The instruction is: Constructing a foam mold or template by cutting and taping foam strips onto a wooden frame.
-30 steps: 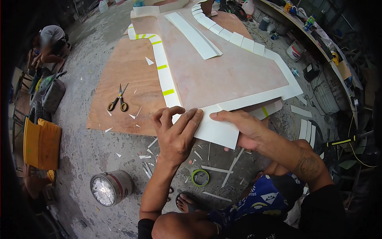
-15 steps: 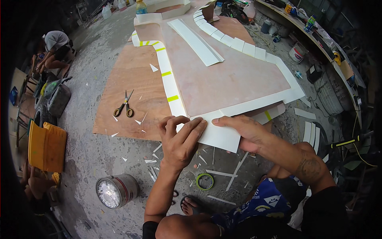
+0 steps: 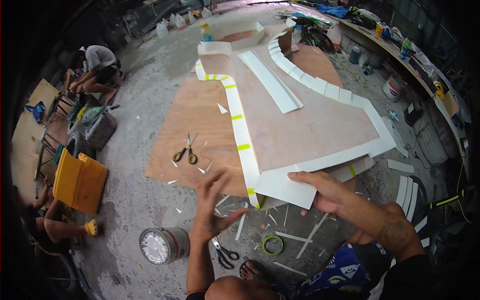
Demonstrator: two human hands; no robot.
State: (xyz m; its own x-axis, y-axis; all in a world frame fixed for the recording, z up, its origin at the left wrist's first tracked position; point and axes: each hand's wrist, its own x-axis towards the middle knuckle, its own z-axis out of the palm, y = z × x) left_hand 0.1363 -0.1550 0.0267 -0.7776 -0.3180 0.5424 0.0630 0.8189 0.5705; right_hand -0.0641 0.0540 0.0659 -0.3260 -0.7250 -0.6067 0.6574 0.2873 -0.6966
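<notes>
My right hand (image 3: 327,192) pinches a white card piece (image 3: 285,185) between thumb and fingers at the near corner of a large pinkish panel (image 3: 315,130). The piece overlaps the panel's white card edging (image 3: 247,159), which has yellow tape bits across its left strip. Raised just left of that corner, my left hand (image 3: 212,207) is empty with fingers spread. Black-handled scissors (image 3: 187,152) lie on the plywood sheet (image 3: 172,120) beyond it. Below, a second pair of scissors (image 3: 224,254) rests on the floor near a roll of green tape (image 3: 264,244).
A paint can (image 3: 175,245) stands on the floor at left, beyond it a yellow bin (image 3: 82,182). Card offcuts litter the floor. A folded white strip (image 3: 270,82) lies on the panel. People crouch and sit at left; a cluttered bench (image 3: 420,70) runs along the right.
My left hand has let go of the card piece and moved down and left, its fingers opening. My right hand still holds the piece. The whole view has shifted, uncovering the scissors on the floor.
</notes>
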